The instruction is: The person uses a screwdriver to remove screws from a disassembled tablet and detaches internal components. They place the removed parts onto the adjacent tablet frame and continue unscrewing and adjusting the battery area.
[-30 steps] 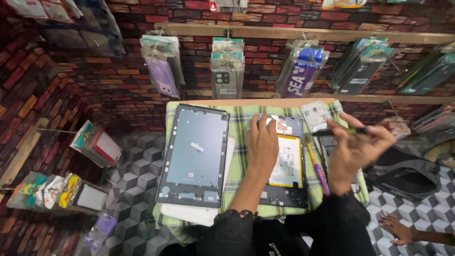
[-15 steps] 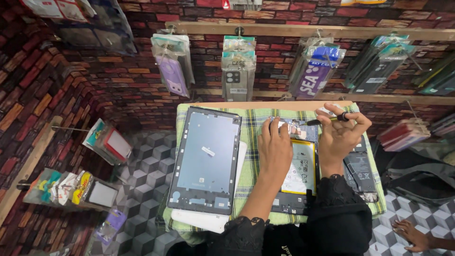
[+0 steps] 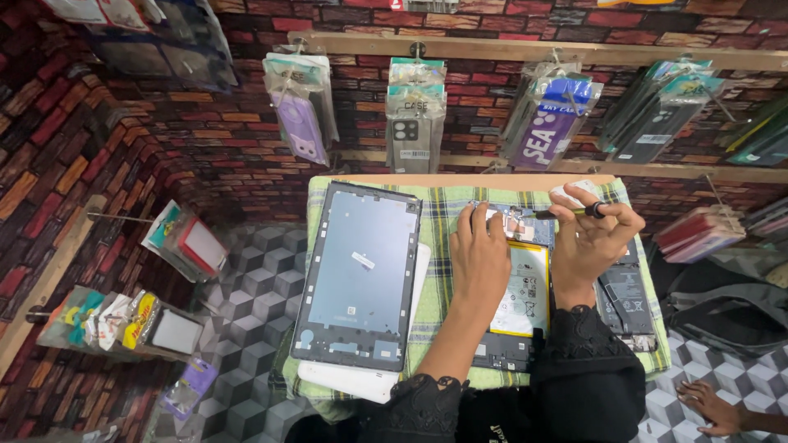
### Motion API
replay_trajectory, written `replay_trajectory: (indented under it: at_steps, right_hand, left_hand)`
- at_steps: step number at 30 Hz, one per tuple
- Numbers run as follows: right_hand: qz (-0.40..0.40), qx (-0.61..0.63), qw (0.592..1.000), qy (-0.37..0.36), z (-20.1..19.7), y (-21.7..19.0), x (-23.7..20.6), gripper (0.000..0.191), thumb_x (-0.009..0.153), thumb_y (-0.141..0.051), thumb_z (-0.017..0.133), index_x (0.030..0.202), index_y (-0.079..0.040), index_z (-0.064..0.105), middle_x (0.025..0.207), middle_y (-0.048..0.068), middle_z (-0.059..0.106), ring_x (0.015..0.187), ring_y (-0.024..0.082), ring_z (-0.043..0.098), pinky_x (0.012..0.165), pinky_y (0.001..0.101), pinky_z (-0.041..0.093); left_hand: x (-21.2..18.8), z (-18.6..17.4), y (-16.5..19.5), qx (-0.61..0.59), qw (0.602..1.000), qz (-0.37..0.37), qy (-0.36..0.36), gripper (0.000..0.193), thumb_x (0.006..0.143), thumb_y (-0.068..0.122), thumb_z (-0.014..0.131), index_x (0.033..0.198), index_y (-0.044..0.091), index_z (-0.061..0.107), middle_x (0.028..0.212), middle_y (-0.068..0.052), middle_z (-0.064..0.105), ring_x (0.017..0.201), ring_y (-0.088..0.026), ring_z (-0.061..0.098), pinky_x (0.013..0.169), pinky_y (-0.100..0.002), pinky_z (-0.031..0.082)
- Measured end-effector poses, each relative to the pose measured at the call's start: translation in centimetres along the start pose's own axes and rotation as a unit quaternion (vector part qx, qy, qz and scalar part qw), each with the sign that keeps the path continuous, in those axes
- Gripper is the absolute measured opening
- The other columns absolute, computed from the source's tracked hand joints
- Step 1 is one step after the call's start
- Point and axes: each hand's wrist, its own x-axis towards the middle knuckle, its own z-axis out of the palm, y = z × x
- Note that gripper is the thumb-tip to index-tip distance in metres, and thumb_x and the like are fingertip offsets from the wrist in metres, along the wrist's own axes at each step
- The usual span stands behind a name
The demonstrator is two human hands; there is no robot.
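Opened tablet [image 3: 519, 295], lying face down on a green checked cloth [image 3: 443, 217] right of centre in the frame, its yellow-edged battery [image 3: 525, 287] and upper circuit board [image 3: 513, 223] exposed. The left hand [image 3: 478, 258] rests flat on the tablet, fingers spread toward the board, closing on nothing. The right hand [image 3: 593, 238] holds a thin screwdriver [image 3: 570, 212] in a narrow pinch grip, tip pointing left at the board.

Handling, as a judgement: the tablet is a flat, stiff but thin slab, light, and fragile where it lies open. The board and battery are best left untouched by fingers; the battery in particular should not be bent or pricked. Safe hold is at the outer frame, along the long edges, or by flat downward pressure as the left hand gives now. The cloth probably keeps it from sliding.

To the left lies a removed grey back cover [image 3: 359, 275], inner side up, stacked on a white slab [image 3: 361, 381]; it looks light and somewhat flexible. A second dark device [image 3: 625, 299] lies at the right edge of the surface. Packaged phone cases [image 3: 416, 115] hang on the brick wall above.
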Motion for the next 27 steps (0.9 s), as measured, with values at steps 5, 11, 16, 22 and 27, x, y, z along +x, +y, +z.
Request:
replay_trajectory:
  at_steps: [5, 11, 16, 22, 27]
  right_hand:
    - [0.006, 0.017, 1.0, -0.017, 0.2, -1.0, 0.4, 0.047, 0.109, 0.016, 0.065, 0.125, -0.008, 0.028, 0.126, 0.024, 0.069, 0.114, 0.027, 0.076, 0.095, 0.0293, 0.065]
    - [0.037, -0.105, 0.994, -0.024, 0.4, -1.5, 1.0, 0.072, 0.087, 0.014, 0.087, 0.139, -0.008, 0.042, 0.134, 0.019, 0.054, 0.112, 0.024, 0.063, 0.093, 0.0356, 0.057]
    - [0.053, 0.123, 0.99, -0.037, 0.3, -1.5, 0.8, 0.055, 0.104, 0.016, 0.066, 0.141, -0.011, 0.035, 0.125, 0.007, 0.056, 0.114, 0.017, 0.065, 0.106, 0.0293, 0.056]
    - [-0.006, -0.12, 0.992, -0.027, 0.2, -1.6, 0.8, 0.065, 0.089, 0.015, 0.078, 0.137, -0.007, 0.04, 0.125, 0.017, 0.053, 0.109, 0.026, 0.061, 0.094, 0.0338, 0.051]
    - [0.012, 0.036, 0.998, -0.044, 0.5, -0.8, 0.0, 0.054, 0.104, 0.014, 0.061, 0.144, -0.011, 0.035, 0.13, 0.01, 0.056, 0.115, 0.021, 0.062, 0.105, 0.0308, 0.052]
  left_hand:
    - [-0.1, -0.3, 0.1, 0.0, 1.0, 0.002, -0.004, 0.037, 0.082, 0.003, 0.072, 0.118, -0.003, 0.066, 0.138, -0.018, 0.058, 0.137, -0.037, 0.048, 0.097, -0.05, 0.047]
    - [-0.1, -0.2, 0.0, 0.002, 1.0, -0.001, -0.003, 0.034, 0.086, 0.006, 0.07, 0.119, -0.003, 0.067, 0.138, -0.018, 0.058, 0.136, -0.037, 0.048, 0.097, -0.05, 0.047]
    - [0.0, 0.0, 0.0, 0.007, 1.0, -0.002, 0.0, 0.031, 0.09, 0.007, 0.068, 0.119, -0.003, 0.067, 0.139, -0.019, 0.058, 0.137, -0.037, 0.049, 0.099, -0.049, 0.047]
    - [0.0, 0.1, -0.1, 0.005, 1.0, -0.005, -0.005, 0.032, 0.088, 0.007, 0.068, 0.118, -0.003, 0.067, 0.139, -0.019, 0.058, 0.136, -0.037, 0.049, 0.098, -0.05, 0.046]
    - [0.1, -0.1, 0.0, 0.016, 1.0, -0.004, 0.0, 0.033, 0.087, 0.005, 0.068, 0.119, -0.002, 0.067, 0.14, -0.018, 0.058, 0.137, -0.036, 0.049, 0.099, -0.049, 0.046]
